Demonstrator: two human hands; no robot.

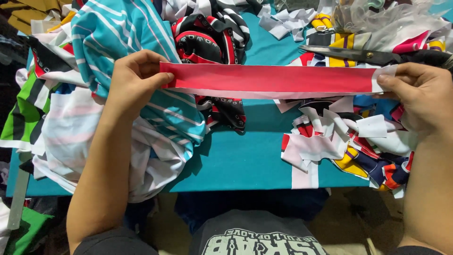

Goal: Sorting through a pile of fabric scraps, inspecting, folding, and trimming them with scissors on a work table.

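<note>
A long red fabric strip [269,79] with a white edge is stretched flat between my two hands above the teal table [240,160]. My left hand [134,78] pinches its left end between thumb and fingers. My right hand [422,92] pinches its white right end. Under the strip lie a black and red patterned cloth [207,42] and a teal striped garment [122,33].
Black-handled scissors [358,55] lie just behind the strip at the right. A heap of coloured fabric offcuts [344,141] covers the right of the table. White, green and pink garments [61,127] pile at the left. Clear plastic [377,16] sits at the back right.
</note>
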